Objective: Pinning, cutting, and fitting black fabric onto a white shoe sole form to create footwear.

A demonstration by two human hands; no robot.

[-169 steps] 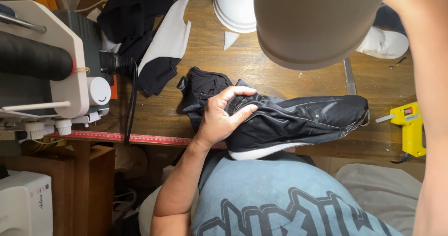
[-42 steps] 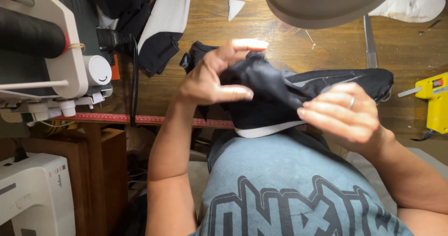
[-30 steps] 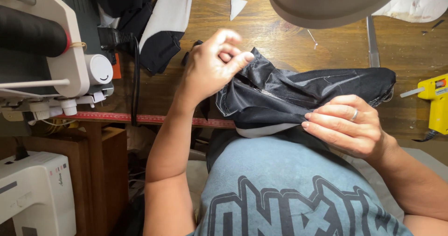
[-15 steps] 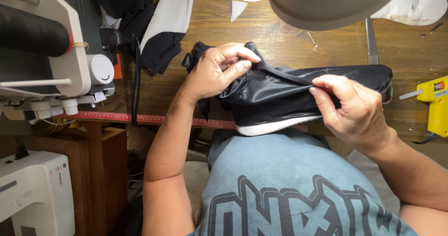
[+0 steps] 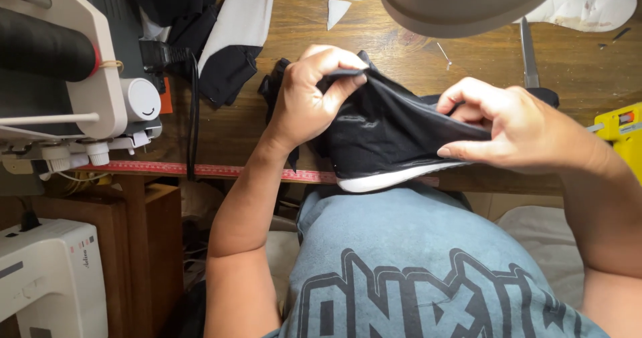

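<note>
A black shoe with a white sole (image 5: 388,152) lies on its side at the near edge of the wooden table (image 5: 374,44), above my lap. My left hand (image 5: 309,94) pinches the black fabric of the upper at the heel end and lifts it. My right hand (image 5: 513,127) grips the upper further along, fingers curled over the edge, covering the toe end. The fabric is stretched between both hands.
A white sewing machine (image 5: 73,77) stands at the left on the table, another white machine (image 5: 47,278) lower left. Black and white fabric pieces (image 5: 227,37) lie behind. A yellow glue gun (image 5: 618,134) is at the right, a white insole (image 5: 588,7) at the back, a grey lamp shade (image 5: 461,0) overhead.
Both hands have shifted along the shoe's upper: the left now pinches and lifts the fabric edge, the right has moved up onto the upper's rim and pulls it taut.
</note>
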